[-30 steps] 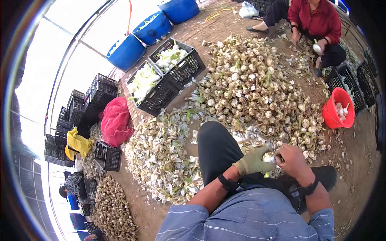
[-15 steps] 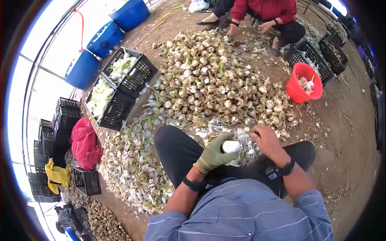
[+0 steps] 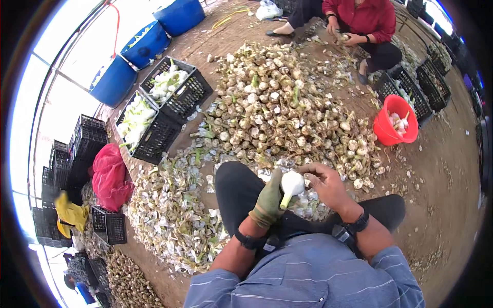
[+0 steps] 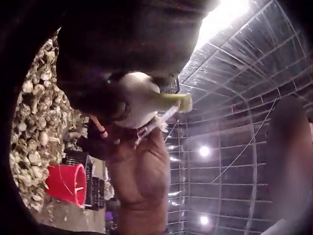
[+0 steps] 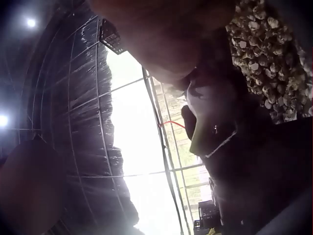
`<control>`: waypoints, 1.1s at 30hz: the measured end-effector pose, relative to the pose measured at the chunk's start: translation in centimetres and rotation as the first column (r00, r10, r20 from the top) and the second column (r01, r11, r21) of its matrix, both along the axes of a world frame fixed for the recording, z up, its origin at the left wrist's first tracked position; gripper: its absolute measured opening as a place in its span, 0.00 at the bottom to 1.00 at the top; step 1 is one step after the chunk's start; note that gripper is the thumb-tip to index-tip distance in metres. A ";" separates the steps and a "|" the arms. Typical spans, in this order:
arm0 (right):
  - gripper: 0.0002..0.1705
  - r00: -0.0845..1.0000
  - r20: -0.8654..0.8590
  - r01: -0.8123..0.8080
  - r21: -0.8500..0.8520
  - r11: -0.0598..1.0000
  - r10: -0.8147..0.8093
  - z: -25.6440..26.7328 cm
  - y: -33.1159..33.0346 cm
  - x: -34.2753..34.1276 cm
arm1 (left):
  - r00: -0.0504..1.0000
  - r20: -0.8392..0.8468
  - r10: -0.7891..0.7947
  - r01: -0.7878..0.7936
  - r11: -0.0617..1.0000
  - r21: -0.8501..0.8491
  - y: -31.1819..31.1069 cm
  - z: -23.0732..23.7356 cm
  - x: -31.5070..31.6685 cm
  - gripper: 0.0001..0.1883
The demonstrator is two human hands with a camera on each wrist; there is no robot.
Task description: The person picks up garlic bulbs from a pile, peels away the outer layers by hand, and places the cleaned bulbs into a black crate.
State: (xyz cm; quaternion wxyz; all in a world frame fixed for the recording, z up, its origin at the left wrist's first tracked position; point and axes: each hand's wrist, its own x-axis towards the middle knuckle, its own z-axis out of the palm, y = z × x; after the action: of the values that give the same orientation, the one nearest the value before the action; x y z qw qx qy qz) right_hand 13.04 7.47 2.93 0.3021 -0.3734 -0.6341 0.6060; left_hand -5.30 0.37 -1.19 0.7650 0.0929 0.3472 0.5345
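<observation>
In the head view a peeled white garlic bulb point(image 3: 292, 183) with a short green stem pointing down lies between both hands. The gloved left hand point(image 3: 269, 199) grips it from the left side. At its upper right, the bare right hand point(image 3: 329, 187) has bent fingers touching the bulb; whether they pinch anything is too small to tell. The left wrist view shows the bulb point(image 4: 139, 100) with its stem point(image 4: 183, 102) and the right hand point(image 4: 142, 171) against it. Dark and partly hidden, the bulb point(image 5: 210, 110) also appears in the right wrist view.
A large heap of unpeeled garlic point(image 3: 287, 108) lies ahead, with loose skins point(image 3: 174, 220) at the left. Black crates point(image 3: 187, 95) of white garlic and blue tubs point(image 3: 115, 79) stand upper left. A red bucket point(image 3: 382, 126) is at the right; a person in red point(image 3: 367, 23) crouches beyond.
The right hand was apart from the bulb half a second ago and now touches it. The bulb has turned, its stem now showing downward. The person in red has brought both hands together.
</observation>
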 end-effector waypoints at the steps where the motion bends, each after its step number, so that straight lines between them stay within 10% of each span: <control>1: 0.15 0.999 0.045 -0.003 0.056 0.998 0.000 0.6 0.2 -0.6 | 0.998 0.066 0.026 -0.026 1.000 0.000 0.2 0.9 -0.9 0.26; 4: 0.19 0.994 0.094 -0.070 0.221 0.973 0.050 1.1 1.2 -3.4 | 0.976 -0.103 0.192 -0.190 0.981 0.029 0.8 3.2 -2.2 0.20; 7: 0.17 0.999 0.014 -0.034 0.250 0.968 0.031 2.1 2.2 -7.1 | 0.947 0.152 0.284 -0.283 0.959 -0.028 1.6 2.9 -6.8 0.24; 10: 0.15 0.989 0.145 -0.025 0.202 0.979 -0.005 -0.8 3.6 -8.9 | 0.853 -0.031 0.521 -0.477 0.803 0.356 2.4 4.1 -14.7 0.23; 16: 0.18 0.765 0.642 -0.264 0.242 0.934 0.050 -12.2 4.7 -5.0 | 0.021 -0.673 0.739 -0.723 0.476 0.500 3.6 -2.2 -38.2 0.19; 21: 0.18 0.468 0.864 -0.177 -0.113 0.978 0.185 -16.6 2.9 -1.8 | -0.478 -0.711 0.515 -0.654 0.332 0.680 3.4 1.1 -54.5 0.28; 24: 0.20 0.470 0.833 -0.167 -0.239 0.957 0.290 -19.3 3.5 -0.8 | -0.693 -0.621 0.367 -0.516 0.349 0.782 4.2 0.7 -65.6 0.26; 27: 0.18 0.451 0.843 -0.189 -0.231 0.954 0.294 -20.1 5.2 -1.7 | -0.773 -0.607 0.184 -0.400 0.602 0.691 5.8 0.3 -72.1 0.25; 28: 0.18 0.449 0.848 -0.173 -0.227 0.958 0.282 -20.4 6.2 -2.1 | -0.655 -0.751 0.087 -0.498 0.698 0.515 6.3 -0.2 -72.5 0.22; 33: 0.16 0.613 0.772 -0.160 -0.087 0.983 0.169 -21.8 8.5 -1.6 | -0.480 -0.877 0.002 -0.546 0.782 0.300 5.1 -5.3 -77.1 0.26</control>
State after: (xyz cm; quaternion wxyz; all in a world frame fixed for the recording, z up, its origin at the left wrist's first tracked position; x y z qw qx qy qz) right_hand 11.42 15.93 -18.86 -0.0589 -0.5394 -0.7307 0.4142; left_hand -82.36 5.45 -6.44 -0.0498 0.2516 0.9042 0.3415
